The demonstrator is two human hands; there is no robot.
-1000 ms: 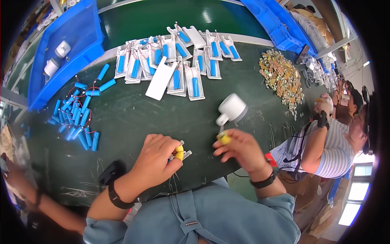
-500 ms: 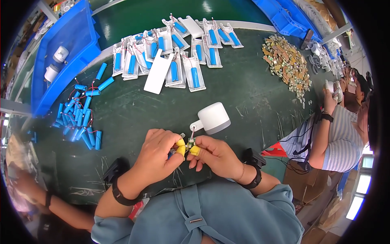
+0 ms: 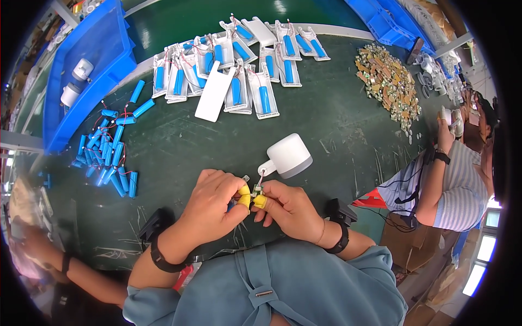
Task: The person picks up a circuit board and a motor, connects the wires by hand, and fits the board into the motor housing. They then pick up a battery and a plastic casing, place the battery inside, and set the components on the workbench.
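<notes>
My left hand (image 3: 213,205) is closed in a pinch, with yellow covers on its thumb and forefinger. A sliver of blue (image 3: 230,206) shows under its fingers, coloured like the loose batteries; most of it is hidden. Close beside it, my right hand (image 3: 293,211), with a yellow cover on the thumb, pinches a small green circuit board (image 3: 258,189). Thin wires run from the board up to a white rounded housing (image 3: 289,154) with a grey end and a short neck, lying on the table just beyond my fingers. The fingertips of both hands nearly meet.
Blue batteries with red leads (image 3: 111,149) lie heaped at left, beside a blue bin (image 3: 54,117). White casings holding batteries (image 3: 265,100) cover the far middle, with a white flat cover (image 3: 215,95). A circuit board pile (image 3: 387,84) is at right. Co-workers' arms (image 3: 443,138) show at both sides.
The view has shifted slightly. My hands keep their pinches close together, with only small finger movement at the circuit board. The white housing stays where it lay.
</notes>
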